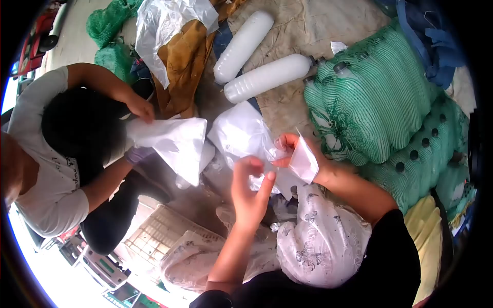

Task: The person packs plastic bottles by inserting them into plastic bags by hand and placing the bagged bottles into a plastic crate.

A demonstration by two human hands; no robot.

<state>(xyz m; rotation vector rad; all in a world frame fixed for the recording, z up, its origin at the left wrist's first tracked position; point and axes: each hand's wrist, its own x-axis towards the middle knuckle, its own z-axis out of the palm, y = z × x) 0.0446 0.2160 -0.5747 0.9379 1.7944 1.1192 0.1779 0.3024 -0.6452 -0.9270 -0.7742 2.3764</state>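
My left hand is raised in the middle of the view, with its thumb and curled fingers apart and nothing visible between them. Just to its right, my right hand pinches a white plastic bag, which spreads out to the left behind both hands. A white flap lies over the palm side of my right hand and partly hides it. Clear plastic lies under the bag. My knees, in pale patterned cloth, are below my hands.
Across from me on the left, a person holds another white bag. Two white-filled bottles lie above. Green net sacks of bottles are stacked right. A cream crate stands lower left.
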